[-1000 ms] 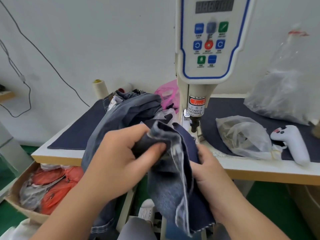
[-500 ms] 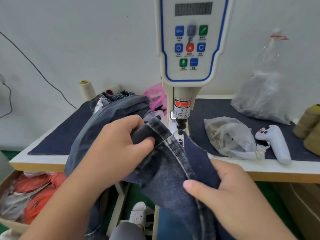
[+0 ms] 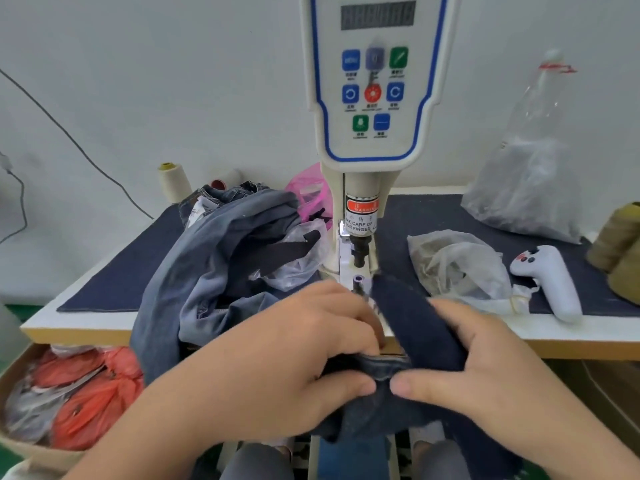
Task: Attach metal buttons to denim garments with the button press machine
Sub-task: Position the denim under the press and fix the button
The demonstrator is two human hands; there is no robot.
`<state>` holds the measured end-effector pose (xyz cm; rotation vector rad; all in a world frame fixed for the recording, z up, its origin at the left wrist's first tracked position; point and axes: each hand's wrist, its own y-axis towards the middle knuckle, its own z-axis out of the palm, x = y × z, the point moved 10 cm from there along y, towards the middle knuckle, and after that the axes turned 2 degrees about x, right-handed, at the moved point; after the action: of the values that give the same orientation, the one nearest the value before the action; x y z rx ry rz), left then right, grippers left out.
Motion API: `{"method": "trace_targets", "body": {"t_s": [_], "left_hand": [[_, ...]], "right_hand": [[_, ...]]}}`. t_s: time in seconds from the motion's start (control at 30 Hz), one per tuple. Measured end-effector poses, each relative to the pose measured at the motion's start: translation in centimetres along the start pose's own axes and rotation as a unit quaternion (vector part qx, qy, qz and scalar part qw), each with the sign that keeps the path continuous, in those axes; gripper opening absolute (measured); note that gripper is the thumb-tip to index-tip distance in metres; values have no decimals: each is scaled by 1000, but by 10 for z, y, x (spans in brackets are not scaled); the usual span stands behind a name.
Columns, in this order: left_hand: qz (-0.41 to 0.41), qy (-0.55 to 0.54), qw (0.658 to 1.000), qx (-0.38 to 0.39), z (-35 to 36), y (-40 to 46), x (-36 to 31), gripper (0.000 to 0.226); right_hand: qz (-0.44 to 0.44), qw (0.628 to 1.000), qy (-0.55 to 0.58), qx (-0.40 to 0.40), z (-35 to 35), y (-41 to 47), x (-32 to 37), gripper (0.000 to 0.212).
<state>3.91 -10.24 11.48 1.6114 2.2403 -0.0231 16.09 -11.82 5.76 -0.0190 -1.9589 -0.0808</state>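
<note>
While both hands pinch the dark denim garment (image 3: 412, 327) at the table's (image 3: 86, 327) near edge, the fabric lies between them, just in front of the button press machine (image 3: 374, 98). The left hand (image 3: 304, 358) grips a folded seam, thumb on the near side; the right hand (image 3: 485, 368) holds the cloth beside it, thumbs nearly touching. A denim pile (image 3: 214, 258) lies left of the machine, plastic bags (image 3: 457, 265) right.

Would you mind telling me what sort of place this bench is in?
Most likely a garment factory or sewing workshop: a button press machine with a finger-warning label stands on the table, denim garments are heaped beside it, and a thread cone stands by the wall.
</note>
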Motion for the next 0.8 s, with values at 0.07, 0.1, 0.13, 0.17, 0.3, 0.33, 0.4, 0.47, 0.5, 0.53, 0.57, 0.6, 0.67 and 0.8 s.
{"method": "trace_targets", "body": {"t_s": [0.07,0.1,0.13,0.17,0.3,0.33,0.4,0.47,0.5,0.53,0.57,0.6,0.67,0.8], "left_hand": [[0,-4,1000,-19,-3,1,-2,14],[-14,4,999,-29,-5,1,-1,16],[-33,20,998,-42,-7,1,1,16],[-53,31,996,-57,-8,1,4,15],[-124,-68,980,-139,-14,0,25,13],[-142,-106,972,-154,-13,1,33,18],[-180,-143,959,-164,-9,2,46,26],[-196,-173,952,-160,-2,5,51,25],[-202,-192,948,-156,1,6,52,22],[-205,-216,943,-148,4,8,53,18],[-207,-260,933,-137,7,8,54,18],[-207,-325,914,-126,11,8,56,18],[-198,-435,873,-97,22,7,53,28],[-169,-427,887,-52,46,4,29,41]], "right_hand": [[-16,999,33,-28,-14,-2,0,57],[-27,995,84,-37,-18,-3,0,55],[-35,985,154,-62,-22,-4,1,49],[-45,966,227,-113,-32,-6,-3,36],[-94,820,471,-310,-56,-30,-22,20],[-90,793,516,-311,-51,-31,-25,19],[-60,769,586,-248,-24,-26,-22,18],[-29,758,614,-217,0,-22,-21,24],[-29,756,621,-207,8,-20,-20,39],[-32,748,633,-199,14,-18,-17,44],[-26,743,636,-206,18,-16,-21,36],[-16,738,639,-218,20,-14,-26,19],[25,738,621,-263,22,-13,-38,18],[71,776,523,-346,15,-20,-45,14]]}}
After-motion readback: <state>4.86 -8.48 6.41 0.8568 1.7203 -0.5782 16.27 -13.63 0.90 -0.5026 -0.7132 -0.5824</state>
